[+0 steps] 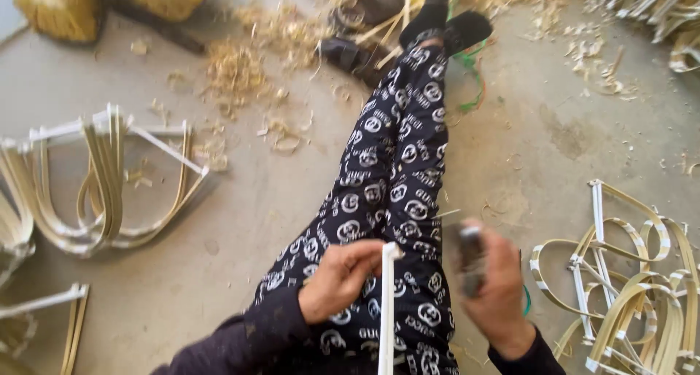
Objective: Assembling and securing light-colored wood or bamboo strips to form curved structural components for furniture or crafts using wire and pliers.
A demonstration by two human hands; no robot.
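My left hand (340,276) pinches the top end of a pale, flat bamboo strip (386,324) that stands upright over my lap. My right hand (496,287) is blurred and grips a small dark tool (470,258) just right of the strip's tip, a little apart from it. My legs (390,178) in black trousers with a white round pattern stretch out across the concrete floor, ending in black shoes (448,21).
Bundles of bent U-shaped bamboo strips tied to white bars lie at the left (109,185) and at the right (634,280). Shavings (240,69) litter the floor ahead. A green cord (474,83) lies by my feet. Yellowish sacks (65,7) sit at the top left.
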